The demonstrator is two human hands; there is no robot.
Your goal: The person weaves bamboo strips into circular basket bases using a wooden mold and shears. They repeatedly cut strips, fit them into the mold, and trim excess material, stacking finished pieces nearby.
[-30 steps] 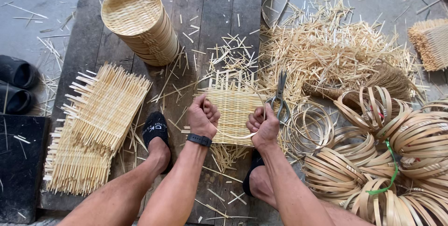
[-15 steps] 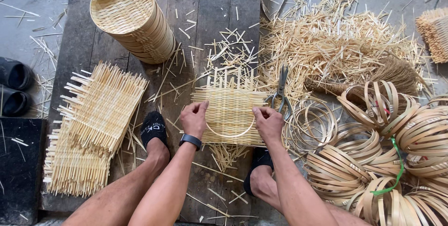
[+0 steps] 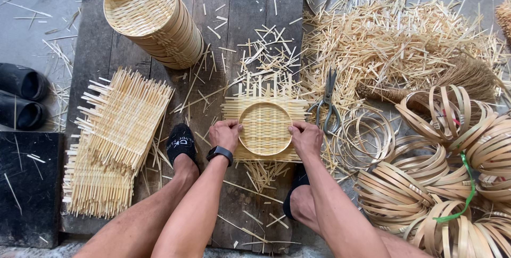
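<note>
Both hands are on the job at the centre of the frame: the left hand (image 3: 225, 134) grips the left edge of a round bamboo ring (image 3: 265, 128), the right hand (image 3: 305, 138) clamps its right edge, fingers curled tight, pressing it down into a flat woven mat (image 3: 264, 110) on the wooden planks (image 3: 239, 13). The way to do this well, I'd judge, is even pressure on both sides, so the ring sits centred and the weave dishes without splitting. The mat is pale, springy, with loose strip ends bristling all round. Upper left, a stack of finished baskets (image 3: 151, 17) lies on its side; lower left, a pile of flat mats (image 3: 114, 135). Scissors (image 3: 328, 103) lie just right of the work, coiled rings (image 3: 426, 178) lower right.
</note>
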